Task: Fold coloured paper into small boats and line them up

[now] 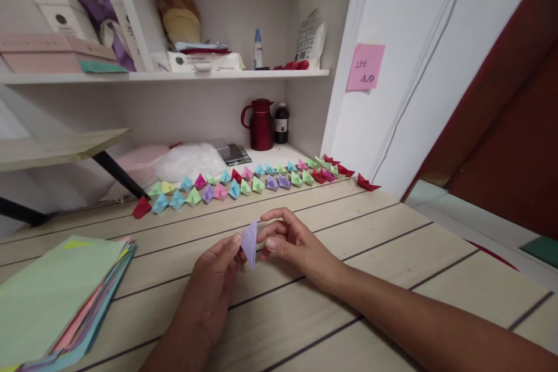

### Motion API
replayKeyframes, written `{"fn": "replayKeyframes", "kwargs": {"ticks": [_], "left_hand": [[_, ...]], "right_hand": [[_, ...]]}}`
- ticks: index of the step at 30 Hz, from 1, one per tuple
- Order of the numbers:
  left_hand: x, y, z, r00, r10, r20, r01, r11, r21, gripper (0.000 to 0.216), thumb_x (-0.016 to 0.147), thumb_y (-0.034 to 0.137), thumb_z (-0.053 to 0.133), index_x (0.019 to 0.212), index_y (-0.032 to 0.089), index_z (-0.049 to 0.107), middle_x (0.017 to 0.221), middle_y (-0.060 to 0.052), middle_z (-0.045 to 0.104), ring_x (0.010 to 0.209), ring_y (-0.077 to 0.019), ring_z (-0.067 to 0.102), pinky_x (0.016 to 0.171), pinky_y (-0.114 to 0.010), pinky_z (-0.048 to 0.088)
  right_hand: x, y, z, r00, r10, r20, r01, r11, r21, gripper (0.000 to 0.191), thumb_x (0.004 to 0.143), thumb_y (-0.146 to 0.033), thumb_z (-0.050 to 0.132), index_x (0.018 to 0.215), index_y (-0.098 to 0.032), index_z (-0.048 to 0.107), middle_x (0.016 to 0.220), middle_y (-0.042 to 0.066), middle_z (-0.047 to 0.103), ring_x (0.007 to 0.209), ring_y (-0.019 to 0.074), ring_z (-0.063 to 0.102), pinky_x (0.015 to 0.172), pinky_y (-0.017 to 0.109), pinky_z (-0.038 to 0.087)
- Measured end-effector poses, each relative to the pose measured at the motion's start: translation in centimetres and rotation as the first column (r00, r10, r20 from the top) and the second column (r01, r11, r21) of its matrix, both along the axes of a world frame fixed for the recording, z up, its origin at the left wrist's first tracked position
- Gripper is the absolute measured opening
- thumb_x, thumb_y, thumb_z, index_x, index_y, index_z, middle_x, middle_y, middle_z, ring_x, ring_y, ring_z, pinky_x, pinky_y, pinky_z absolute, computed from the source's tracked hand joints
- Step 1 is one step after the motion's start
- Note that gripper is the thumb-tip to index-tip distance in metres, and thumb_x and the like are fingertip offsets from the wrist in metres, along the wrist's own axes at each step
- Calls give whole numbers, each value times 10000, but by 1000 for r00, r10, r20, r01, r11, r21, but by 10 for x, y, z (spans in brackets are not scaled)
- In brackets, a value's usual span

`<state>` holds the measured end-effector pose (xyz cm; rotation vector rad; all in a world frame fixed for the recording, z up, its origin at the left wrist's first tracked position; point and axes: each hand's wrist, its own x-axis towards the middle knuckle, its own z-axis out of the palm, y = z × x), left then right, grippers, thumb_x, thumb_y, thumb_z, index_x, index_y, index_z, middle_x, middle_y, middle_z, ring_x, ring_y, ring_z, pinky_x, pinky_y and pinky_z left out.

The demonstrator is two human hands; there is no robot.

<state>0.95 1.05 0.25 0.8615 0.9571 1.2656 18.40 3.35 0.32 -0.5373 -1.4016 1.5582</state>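
A small piece of folded purple paper (249, 244), triangular in outline, stands on edge above the table. My left hand (215, 279) pinches its left side between thumb and fingers. Just to the right of the paper is my right hand (296, 244), its fingers curved and apart; a narrow gap seems to separate the fingertips from the paper. Beyond both hands, folded paper boats (234, 188) in several colours stand in two rows along the back of the table.
A stack of coloured paper sheets (56, 296) lies at the left on the slatted wooden table (392, 232). Behind the boats are a red jug (261, 125), a dark bottle (281, 123) and a white plastic bag (192, 161). A black-legged stand (115, 171) rises at the left.
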Motion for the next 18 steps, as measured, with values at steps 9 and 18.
{"fn": "replayKeyframes", "kwargs": {"ticks": [9,18], "left_hand": [[7,-6,2,998,-61,35,60,998,22,253,811,385,665,738,143,676,694,-17,602,691,-140,524,699,-269,408],[11,-6,1,999,-38,7,38,999,3,252,804,386,669,696,159,649,696,2,622,713,-132,547,745,-265,410]], "right_hand": [[-3,1,-2,1000,4,-21,-5,1000,-12,557,729,-236,773,1189,-257,458,937,-5,615,661,98,640,640,237,487],[-2,-6,-1,914,-299,275,209,927,311,537,820,-137,594,1304,-276,408,922,3,622,710,120,622,679,269,505]]}}
